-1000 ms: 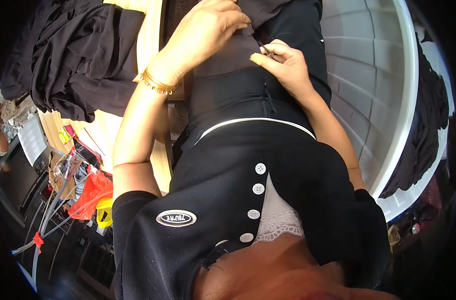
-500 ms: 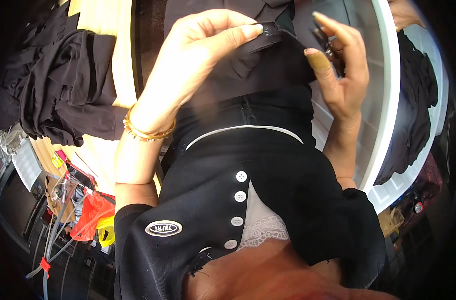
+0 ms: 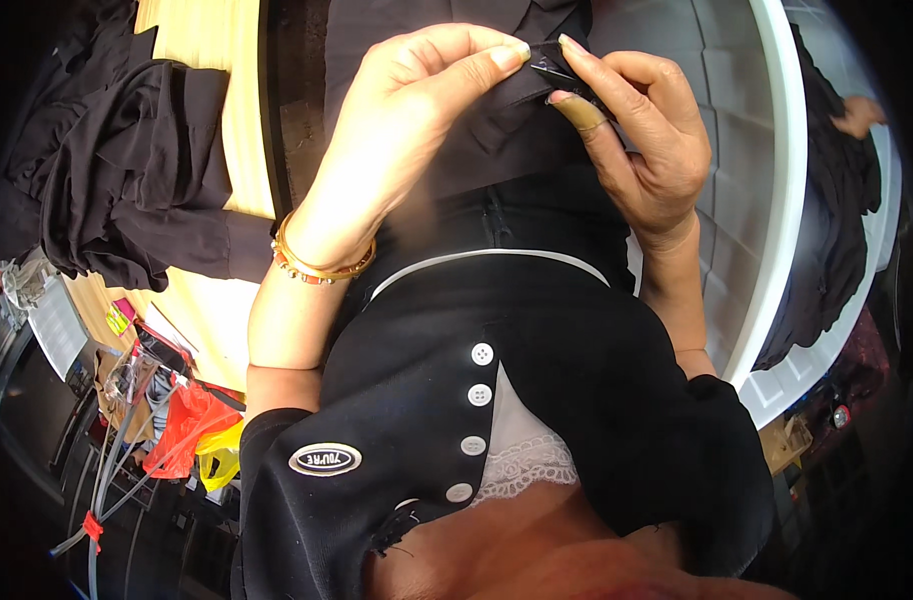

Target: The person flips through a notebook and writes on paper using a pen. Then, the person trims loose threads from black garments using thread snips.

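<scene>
Shirt [image 3: 617, 400]: I am wearing it; four white buttons [image 3: 480, 395] are showing whole, with perhaps part of a fifth.
Left hand [image 3: 407, 110]: my thumb and finger are pinching a narrow end of the dark cloth [image 3: 477, 165], probably to hold it steady; what look like two gold bracelets [image 3: 317, 274] are circling the wrist.
Right hand [image 3: 652, 130]: my thumb and forefinger are gripping one small dark tool [image 3: 574, 84] beside the pinched end, likely for close control; whether it is touching, I cannot tell. One tan cover [image 3: 580, 111] is wrapping the thumb.
Lap [image 3: 567, 210]: the dark cloth is lying across it, apparently so its weight is resting there.
White tub [image 3: 792, 150]: one is standing at my right.
Table [image 3: 249, 110]: one is standing at my left, carrying a dark heap [image 3: 132, 160], too tangled for counting.
By the table: one red bag [image 3: 182, 430] and one yellow bag [image 3: 220, 455] are showing.
Farther container [image 3: 812, 375]: one is holding dark fabric [image 3: 817, 240]; another person's hand [image 3: 859, 115] is seemingly touching it.
</scene>
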Demonstrator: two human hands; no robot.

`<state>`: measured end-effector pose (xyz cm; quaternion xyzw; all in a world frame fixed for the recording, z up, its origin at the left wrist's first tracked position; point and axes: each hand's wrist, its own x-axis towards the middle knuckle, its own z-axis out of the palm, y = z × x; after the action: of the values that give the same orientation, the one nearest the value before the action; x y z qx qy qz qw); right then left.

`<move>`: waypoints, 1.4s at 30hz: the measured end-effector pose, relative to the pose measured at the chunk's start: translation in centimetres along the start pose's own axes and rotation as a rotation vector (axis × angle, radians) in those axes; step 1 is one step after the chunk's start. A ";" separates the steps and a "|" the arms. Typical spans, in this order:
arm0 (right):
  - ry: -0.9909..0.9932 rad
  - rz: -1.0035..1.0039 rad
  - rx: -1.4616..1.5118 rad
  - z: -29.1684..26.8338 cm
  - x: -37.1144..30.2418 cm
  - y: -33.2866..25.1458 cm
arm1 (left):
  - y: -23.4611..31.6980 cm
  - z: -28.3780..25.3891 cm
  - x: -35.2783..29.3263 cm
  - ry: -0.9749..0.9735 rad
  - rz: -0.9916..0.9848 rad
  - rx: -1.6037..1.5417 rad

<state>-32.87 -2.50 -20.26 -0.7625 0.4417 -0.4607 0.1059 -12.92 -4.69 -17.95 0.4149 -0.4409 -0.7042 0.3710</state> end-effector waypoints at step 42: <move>-0.038 0.053 0.029 1.9 -2.8 2.9 | -3.8 -2.3 3.2 -0.066 -0.081 0.115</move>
<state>-33.55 -2.48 -24.70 -0.7578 0.4527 -0.4494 0.1376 -12.66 -6.95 -22.86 0.4297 -0.4753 -0.7054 0.3032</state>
